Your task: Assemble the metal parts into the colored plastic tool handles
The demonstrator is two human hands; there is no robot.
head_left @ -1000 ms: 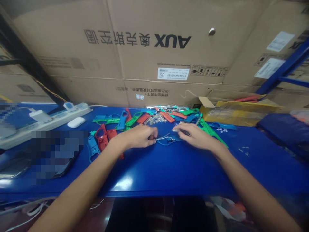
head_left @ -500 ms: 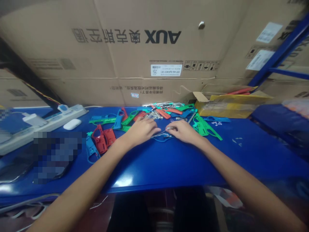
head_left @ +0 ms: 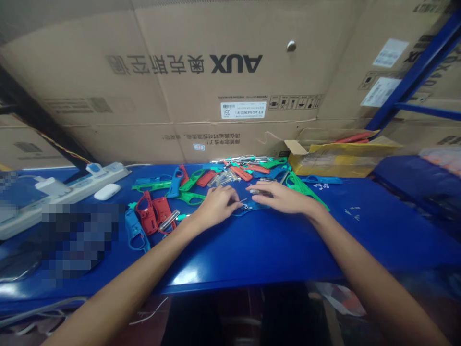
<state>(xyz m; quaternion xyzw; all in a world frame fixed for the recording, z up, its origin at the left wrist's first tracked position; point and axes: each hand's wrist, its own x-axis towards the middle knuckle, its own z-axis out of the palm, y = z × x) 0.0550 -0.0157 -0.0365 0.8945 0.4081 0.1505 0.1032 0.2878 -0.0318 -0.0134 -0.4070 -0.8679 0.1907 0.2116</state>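
Observation:
My left hand (head_left: pixel 219 205) is closed in a pinch at the near edge of the pile. A thin light sliver shows by its fingertips, too small to name. My right hand (head_left: pixel 283 196) has its fingers curled round a small silvery rod (head_left: pixel 256 191), which the fingers partly cover. Between and below both hands lies a blue plastic shell half (head_left: pixel 248 210) with small white bits on it. Beyond the hands are clear tube-like parts (head_left: pixel 226 177) and orange-red shell pieces (head_left: pixel 240 173). A green shell half (head_left: pixel 302 187) lies beyond my right wrist.
Red shell halves (head_left: pixel 147 211), a blue one (head_left: pixel 135 228) and a clear tube part (head_left: pixel 169 220) lie near my left forearm. At the left are a power strip (head_left: pixel 77 185) and a white case (head_left: pixel 107 191). A yellow-taped carton (head_left: pixel 334 161) stands at back right.
My hands have moved slightly apart, and the right one has shifted to the right with its fingers less tightly curled. The clear tube part by my left forearm now shows. The view has tilted a little.

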